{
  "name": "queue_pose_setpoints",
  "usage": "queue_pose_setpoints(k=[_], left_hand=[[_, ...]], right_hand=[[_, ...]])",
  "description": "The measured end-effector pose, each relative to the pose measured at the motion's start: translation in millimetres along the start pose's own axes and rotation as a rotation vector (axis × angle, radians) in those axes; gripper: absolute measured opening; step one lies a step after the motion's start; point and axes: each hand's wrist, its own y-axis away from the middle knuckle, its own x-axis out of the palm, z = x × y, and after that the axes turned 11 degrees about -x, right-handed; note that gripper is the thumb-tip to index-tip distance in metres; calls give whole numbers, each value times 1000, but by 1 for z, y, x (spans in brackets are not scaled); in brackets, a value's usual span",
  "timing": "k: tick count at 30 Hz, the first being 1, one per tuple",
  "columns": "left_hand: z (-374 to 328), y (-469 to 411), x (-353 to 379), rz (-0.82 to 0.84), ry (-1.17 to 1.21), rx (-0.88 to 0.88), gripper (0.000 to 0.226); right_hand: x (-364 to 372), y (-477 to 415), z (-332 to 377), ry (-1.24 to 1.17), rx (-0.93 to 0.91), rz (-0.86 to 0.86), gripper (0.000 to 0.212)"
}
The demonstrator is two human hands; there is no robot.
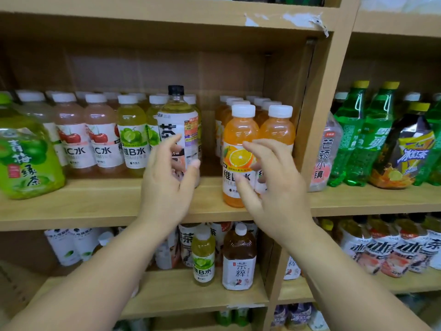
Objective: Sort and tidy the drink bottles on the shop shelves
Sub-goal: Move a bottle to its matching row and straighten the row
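On the middle shelf (95, 206) the stock runs in flavour blocks, which is why each bottle stands where it does; at the far left a big green-tea jug (26, 151) sits alone and somewhat forward, then come the cherry-label bottles (88, 137) in rows, then the lime-label bottles (132, 137), labels facing out so a shopper can read them. Next stands the odd one out — a tall black-capped tea bottle (177, 125), upright among the white caps and taller than all of them; it looks misplaced, since bottles with what looks like the same label sit on the lower shelf (167, 292). The left hand (167, 185) is in front of it, fingers (174, 142) spread and curled in an open cup around its lower half, thumb near the label's right edge; whether skin touches plastic I cannot tell, but nothing is clamped. A bare gap of shelf separates this bottle from the orange-label bottles (241, 130), packed against the upright divider (317, 139); the front one stands nearer the edge than its neighbours. The right hand (274, 185) hovers before it, likewise open and holding nothing, fingertips close to the label — probably readying to push it back or square it. Beyond the divider lean green soda bottles (358, 134) and an iced-tea bottle (403, 154), untidy, likely work for later.
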Motion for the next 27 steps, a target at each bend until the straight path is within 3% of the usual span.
queue_pose_setpoints(k=[2, 4, 8, 12, 16, 23, 27], left_hand=[[13, -19, -19, -100, 35, -76, 46], [23, -36, -34, -92, 49, -193, 43], [33, -49, -47, 135, 1, -271, 49], [36, -54, -42, 347, 60, -326, 51], [34, -58, -32, 426, 276, -439, 48], [24, -53, -45, 423, 404, -429, 22], [27, -41, -71, 442, 384, -402, 44]], right_hand=[[18, -14, 19, -133, 0, 53, 43], [42, -26, 34, -253, 79, 133, 46], [91, -43, 45, -448, 362, 193, 59], [122, -55, 39, -435, 587, 196, 71], [137, -48, 35, -472, 594, 164, 72], [120, -43, 45, -517, 548, 174, 80], [101, -32, 56, -620, 504, 222, 77]])
